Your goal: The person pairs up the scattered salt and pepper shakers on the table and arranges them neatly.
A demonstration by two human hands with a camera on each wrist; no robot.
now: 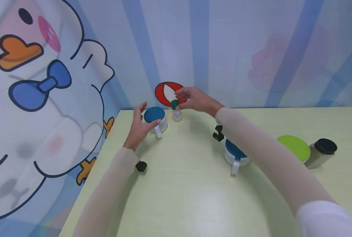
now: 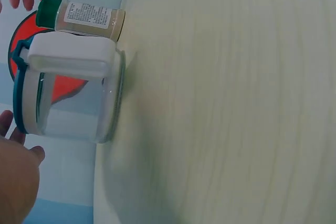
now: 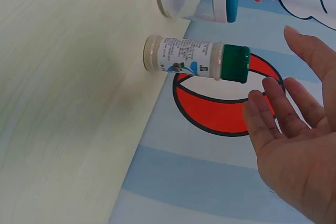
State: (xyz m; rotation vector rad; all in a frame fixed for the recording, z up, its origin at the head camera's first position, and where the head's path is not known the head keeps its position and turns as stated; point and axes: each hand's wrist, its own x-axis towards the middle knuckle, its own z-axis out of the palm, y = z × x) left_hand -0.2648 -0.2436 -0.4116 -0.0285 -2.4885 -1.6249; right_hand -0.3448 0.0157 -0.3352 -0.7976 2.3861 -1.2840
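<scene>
A clear jar (image 1: 163, 124) with a blue lid and a white handle stands at the table's back left. My left hand (image 1: 138, 126) is beside it, thumb and fingers spread around the lid, fingertips close to the lid's edge in the left wrist view. Just right of that jar, a small spice bottle (image 3: 184, 57) with a green cap and a printed label stands upright. My right hand (image 1: 198, 99) hovers by the cap with fingers loosely bent and parted. A gap shows between its fingertips and the green cap (image 3: 235, 63) in the right wrist view.
A second blue-lidded jar (image 1: 235, 153) with a handle stands under my right forearm, partly hidden. Farther right are a container with a light green lid (image 1: 294, 147) and a black-capped jar (image 1: 321, 153). A cartoon-printed wall (image 1: 176, 49) borders the table (image 1: 193, 197) behind and at left.
</scene>
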